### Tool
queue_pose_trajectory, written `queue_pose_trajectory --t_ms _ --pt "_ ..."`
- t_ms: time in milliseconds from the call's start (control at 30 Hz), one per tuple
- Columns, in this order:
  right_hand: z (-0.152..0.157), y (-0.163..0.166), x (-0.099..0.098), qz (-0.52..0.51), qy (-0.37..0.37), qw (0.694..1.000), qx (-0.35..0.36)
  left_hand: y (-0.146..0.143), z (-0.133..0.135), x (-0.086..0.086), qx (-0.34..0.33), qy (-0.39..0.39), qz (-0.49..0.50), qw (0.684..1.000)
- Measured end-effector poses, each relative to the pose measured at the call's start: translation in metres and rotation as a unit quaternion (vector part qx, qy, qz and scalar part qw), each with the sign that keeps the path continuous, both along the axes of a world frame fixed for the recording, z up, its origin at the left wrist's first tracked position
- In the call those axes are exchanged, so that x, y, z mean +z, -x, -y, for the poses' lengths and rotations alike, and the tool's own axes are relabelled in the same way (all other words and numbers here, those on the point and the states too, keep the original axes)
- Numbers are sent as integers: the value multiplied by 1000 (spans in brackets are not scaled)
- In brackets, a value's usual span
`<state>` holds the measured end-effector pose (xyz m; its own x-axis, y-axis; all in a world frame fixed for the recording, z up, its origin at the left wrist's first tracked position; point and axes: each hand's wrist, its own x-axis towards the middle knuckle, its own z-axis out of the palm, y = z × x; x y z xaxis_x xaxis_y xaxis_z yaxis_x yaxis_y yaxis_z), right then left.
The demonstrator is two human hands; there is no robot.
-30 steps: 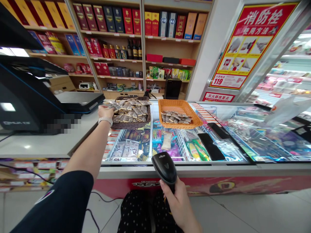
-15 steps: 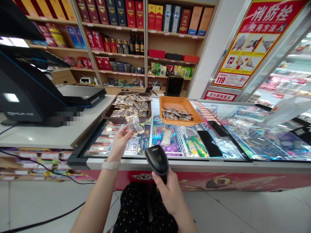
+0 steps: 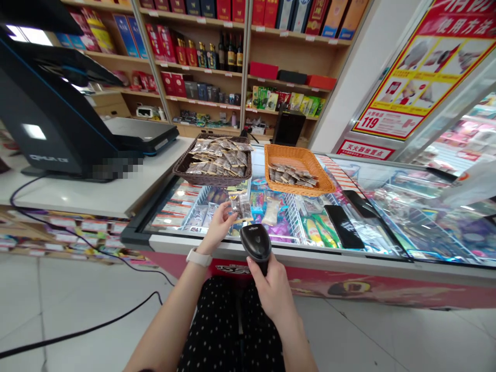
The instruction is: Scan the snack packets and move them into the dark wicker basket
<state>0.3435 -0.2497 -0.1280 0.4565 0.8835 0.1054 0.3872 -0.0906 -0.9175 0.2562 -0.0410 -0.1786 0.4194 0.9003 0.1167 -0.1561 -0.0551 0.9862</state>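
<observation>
My left hand pinches a small clear packet with brown contents by its left edge, above the glass top of the freezer. My right hand is wrapped round the handle of a black barcode scanner, its head just in front of the packet. Beyond the packet, a dark brown wicker basket is heaped with similar packets. To its right an orange wicker basket holds a smaller pile of them.
Two phones lie on the freezer's glass: one nearer, another behind it. At left, a black scale with a screen stands on a white counter. A black cable trails across the floor. Shelves with boxes and bottles rise behind.
My left hand has carried the packet away from the dark basket, right and nearer, to just beyond the scanner head. The nearer phone's screen has lit up. The camera view has shifted.
</observation>
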Motion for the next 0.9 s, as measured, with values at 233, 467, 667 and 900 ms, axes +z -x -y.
queue_pose_trajectory --t_ms 233,467,667,900 --pt "-3 0 -2 21 -1 1000 -5 -1 -2 -5 15 -6 -12 1000" --pt "-2 1 -4 11 13 1000 -3 -1 -2 -5 3 -7 -5 1000" --pt "-2 3 -5 6 14 1000 -20 -2 -1 -2 -11 -8 5 1000" --pt "0 -1 -11 -27 -11 999 -28 0 1 -1 20 -1 -3 1000"
